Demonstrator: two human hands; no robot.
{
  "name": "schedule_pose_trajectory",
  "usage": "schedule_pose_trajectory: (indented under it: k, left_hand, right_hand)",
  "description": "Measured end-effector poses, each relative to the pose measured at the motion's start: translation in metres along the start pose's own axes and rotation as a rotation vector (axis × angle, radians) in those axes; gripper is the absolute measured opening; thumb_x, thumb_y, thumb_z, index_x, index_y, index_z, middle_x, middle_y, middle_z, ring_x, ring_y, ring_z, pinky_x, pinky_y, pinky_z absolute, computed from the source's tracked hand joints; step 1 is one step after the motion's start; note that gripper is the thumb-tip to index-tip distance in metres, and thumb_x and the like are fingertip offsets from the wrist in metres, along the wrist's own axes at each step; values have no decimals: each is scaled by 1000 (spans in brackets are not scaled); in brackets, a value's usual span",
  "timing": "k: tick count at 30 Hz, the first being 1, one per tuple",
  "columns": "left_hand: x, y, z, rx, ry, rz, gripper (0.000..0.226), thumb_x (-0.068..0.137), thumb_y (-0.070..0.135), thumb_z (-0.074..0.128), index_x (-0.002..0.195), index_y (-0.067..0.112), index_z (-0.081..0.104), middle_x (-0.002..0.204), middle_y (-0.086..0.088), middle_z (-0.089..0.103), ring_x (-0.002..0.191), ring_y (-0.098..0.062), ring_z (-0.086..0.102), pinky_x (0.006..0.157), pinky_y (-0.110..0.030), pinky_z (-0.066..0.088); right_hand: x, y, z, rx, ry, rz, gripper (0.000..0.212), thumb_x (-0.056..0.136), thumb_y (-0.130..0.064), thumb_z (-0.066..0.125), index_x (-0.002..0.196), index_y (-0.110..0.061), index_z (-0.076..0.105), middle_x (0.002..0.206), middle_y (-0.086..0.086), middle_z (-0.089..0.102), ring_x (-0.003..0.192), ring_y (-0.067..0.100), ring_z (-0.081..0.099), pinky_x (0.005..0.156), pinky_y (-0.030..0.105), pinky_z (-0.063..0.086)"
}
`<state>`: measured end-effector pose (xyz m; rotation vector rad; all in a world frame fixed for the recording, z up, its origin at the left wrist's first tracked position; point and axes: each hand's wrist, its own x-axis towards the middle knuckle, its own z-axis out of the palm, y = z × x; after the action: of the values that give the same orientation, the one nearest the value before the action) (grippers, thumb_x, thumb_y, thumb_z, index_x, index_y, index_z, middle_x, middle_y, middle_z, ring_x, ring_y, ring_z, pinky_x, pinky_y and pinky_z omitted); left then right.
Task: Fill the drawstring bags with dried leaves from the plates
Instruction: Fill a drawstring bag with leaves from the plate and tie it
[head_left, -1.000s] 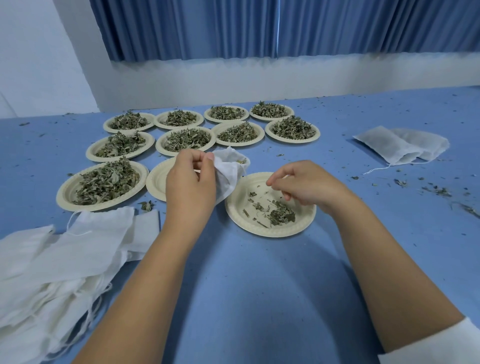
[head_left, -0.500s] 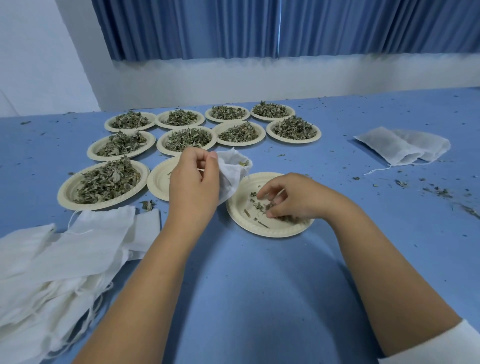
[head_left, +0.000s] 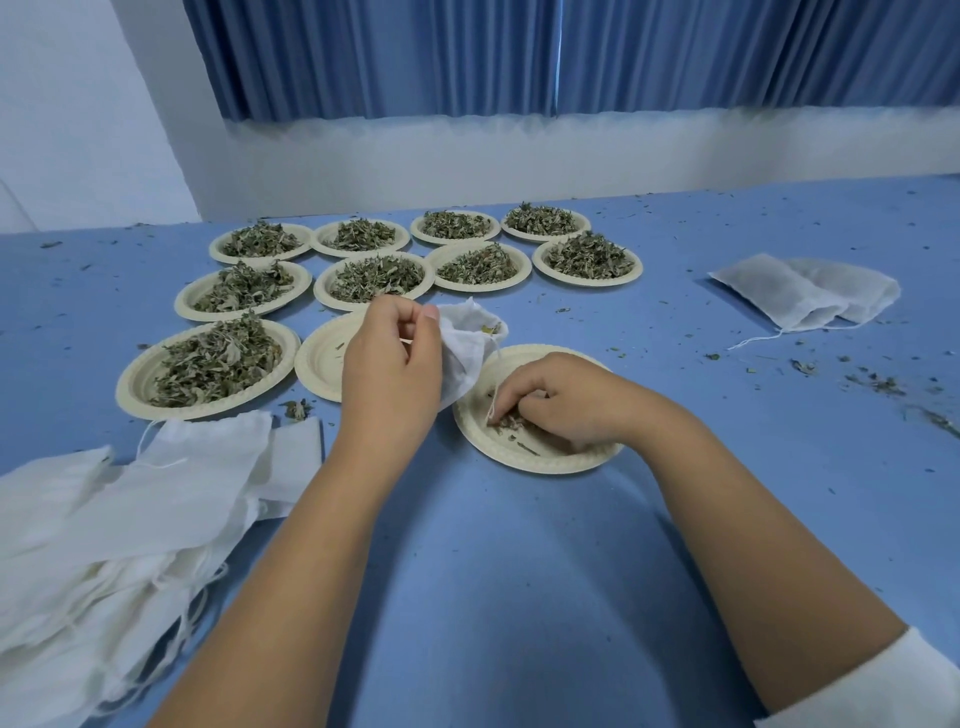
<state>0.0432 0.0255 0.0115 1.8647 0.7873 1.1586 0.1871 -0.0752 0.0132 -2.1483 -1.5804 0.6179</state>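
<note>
Over the blue tabletop (head_left: 519, 597) a white cloth drawstring bag (head_left: 465, 353) is pinched at its mouth by the left grip (head_left: 389, 374), just up-left of the right grip (head_left: 561, 400), which is curled on few dried green leaves (head_left: 511, 423) in a nearly bare cream paper plate (head_left: 545, 465).

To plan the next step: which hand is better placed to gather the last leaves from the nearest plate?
The right hand: its fingers curl round those leaves; the left hand holds the drawstring bag open.
</note>
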Motion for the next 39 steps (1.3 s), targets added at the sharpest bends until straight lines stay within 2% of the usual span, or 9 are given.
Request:
schedule_pose_trajectory:
  k: [3,7,12,17,20,23,27,33,39]
  left_hand:
    - [0,0,0,2,-1,-3,19,101,30,48,82,31,48,72,4,58,68,-17,55,66,-30,44]
    - [0,-1,0,1,-7,-5,19,101,30,47,82,32,48,74,4,59,69,-17,56,66,-31,44]
    - [0,-1,0,-5,-10,1,19,101,30,48,82,32,48,73,5,58,67,-16,55,65,-31,44]
    - [0,-1,0,-5,-9,3,18,100,29,48,82,31,49,75,4,59,69,-18,56,67,-33,46]
    - [1,0,1,-3,-13,0,17,101,30,48,83,30,49,75,4,59,69,-18,56,67,-34,47]
    - [0,0,1,-4,-11,0,17,100,29,48,83,30,50,75,4,59,69,-18,56,67,-34,46]
    - [0,0,0,-3,-9,2,17,100,29,49,83,29,50,74,4,59,68,-18,56,66,-34,47]
    - [1,-2,0,-7,-12,-5,17,100,31,48,83,31,50,74,6,59,66,-15,55,63,-30,43]
    - [0,0,0,-13,-6,-14,17,100,30,48,83,30,50,75,4,60,68,-16,56,66,-32,47]
  right_hand:
    - [-5,1,-4,27,58,0,49,89,-3,42,78,-40,73,101,-2,72,89,32,67,83,49,56]
    - [-10,9,-14,-38,2,68,30,86,-20,58,107,-39,68,112,-8,59,93,14,63,79,30,55]
    - [-10,8,-9,-150,-68,31,52,78,-43,76,127,-35,59,104,-18,44,102,4,49,92,24,42]
    - [1,8,5,-180,58,-27,41,78,-45,77,113,-25,65,97,-10,52,92,10,51,77,22,42]
    - [5,4,11,-204,89,-43,35,81,-40,75,109,-20,69,95,-4,58,86,11,51,78,28,45]
    - [6,2,14,-191,107,-45,23,84,-33,73,103,-21,71,91,-9,60,83,8,51,71,24,42]
    - [7,2,16,-155,114,-30,14,85,-25,72,97,-19,75,93,-3,70,89,14,60,80,32,50]
    - [2,13,-1,-94,199,65,3,85,-22,74,83,-24,74,80,-14,60,73,5,55,58,16,42]
    - [0,21,-16,96,375,148,16,83,-12,70,78,-27,74,73,-12,64,57,-4,53,46,5,35]
